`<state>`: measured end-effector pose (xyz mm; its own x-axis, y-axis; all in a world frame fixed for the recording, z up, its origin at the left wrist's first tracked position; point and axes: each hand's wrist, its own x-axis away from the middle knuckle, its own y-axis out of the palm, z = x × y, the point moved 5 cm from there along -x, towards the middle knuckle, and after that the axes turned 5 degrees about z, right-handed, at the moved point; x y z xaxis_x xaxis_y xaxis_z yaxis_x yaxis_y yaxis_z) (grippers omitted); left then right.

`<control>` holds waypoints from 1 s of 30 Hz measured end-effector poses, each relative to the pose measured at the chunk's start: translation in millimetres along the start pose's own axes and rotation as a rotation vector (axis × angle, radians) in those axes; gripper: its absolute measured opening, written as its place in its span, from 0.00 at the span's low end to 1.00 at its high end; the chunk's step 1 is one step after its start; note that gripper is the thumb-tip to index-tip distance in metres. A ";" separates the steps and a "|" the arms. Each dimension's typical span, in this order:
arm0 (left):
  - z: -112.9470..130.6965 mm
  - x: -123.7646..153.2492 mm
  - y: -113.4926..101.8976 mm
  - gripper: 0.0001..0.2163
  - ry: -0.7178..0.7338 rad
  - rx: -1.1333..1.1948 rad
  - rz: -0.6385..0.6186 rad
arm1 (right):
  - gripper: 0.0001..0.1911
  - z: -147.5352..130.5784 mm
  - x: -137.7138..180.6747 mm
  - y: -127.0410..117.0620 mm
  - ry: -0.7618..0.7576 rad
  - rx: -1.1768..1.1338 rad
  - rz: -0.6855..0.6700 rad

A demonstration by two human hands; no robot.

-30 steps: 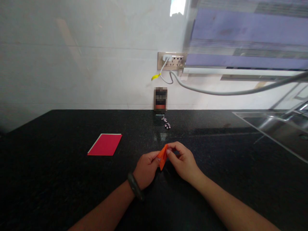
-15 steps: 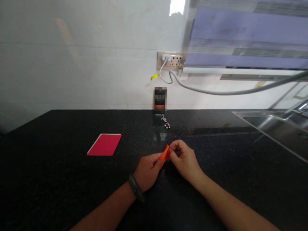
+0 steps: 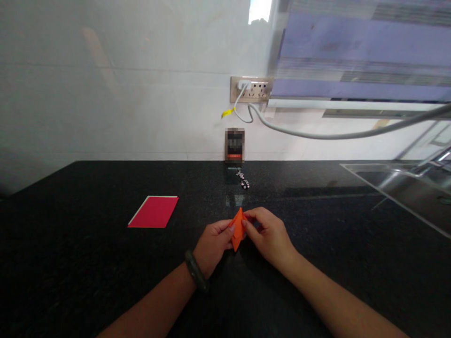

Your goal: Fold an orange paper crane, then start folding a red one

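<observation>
A small piece of folded orange paper (image 3: 237, 231), shaped like a narrow diamond with points at top and bottom, is held between my two hands above the dark countertop (image 3: 197, 188). My left hand (image 3: 214, 241) pinches its left side with the thumb on top. On the other side, my right hand (image 3: 269, 232) grips the right edge between thumb and index finger. A dark bangle circles my left wrist. To the left lies a stack of square paper (image 3: 154, 212), red on top with a pale edge showing beneath.
A phone-like device (image 3: 234, 144), its screen blurred, leans against the wall with a beaded strap (image 3: 242, 179) before it. A plug and grey cable (image 3: 317, 136) run from the wall socket (image 3: 249, 89). A metal sink (image 3: 416, 188) is at the right.
The folded orange paper has turned to show its broad face, standing more upright. My left hand has shifted slightly left, and my right fingers have moved down along the paper's edge.
</observation>
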<state>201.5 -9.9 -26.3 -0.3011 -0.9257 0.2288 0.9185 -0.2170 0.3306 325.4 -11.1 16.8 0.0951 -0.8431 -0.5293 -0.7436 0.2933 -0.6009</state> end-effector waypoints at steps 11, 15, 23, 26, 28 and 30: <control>2.3 4.6 2.7 0.12 -0.071 0.201 -0.005 | 0.05 7.5 -1.7 -0.1 0.105 -0.202 0.018; -0.2 4.5 0.1 0.13 -0.095 0.215 0.007 | 0.03 11.9 -0.6 4.7 0.179 -0.358 0.003; -4.3 3.2 0.9 0.12 -0.052 0.145 -0.057 | 0.02 15.4 1.4 8.3 0.278 -0.412 0.031; -2.2 3.0 1.0 0.11 -0.060 0.129 -0.045 | 0.03 15.8 0.5 8.3 0.250 -0.414 0.014; -1.0 3.0 0.9 0.11 -0.072 0.140 -0.036 | 0.02 15.0 -0.4 6.3 0.207 -0.412 0.033; -0.2 2.7 0.5 0.10 -0.080 0.172 -0.025 | 0.01 11.8 -0.7 3.8 0.146 -0.431 0.051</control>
<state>201.3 -12.6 -25.7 -0.3494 -0.8914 0.2886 0.8549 -0.1772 0.4876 330.3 -4.1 7.8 -0.0202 -0.8960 -0.4436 -0.9555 0.1479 -0.2554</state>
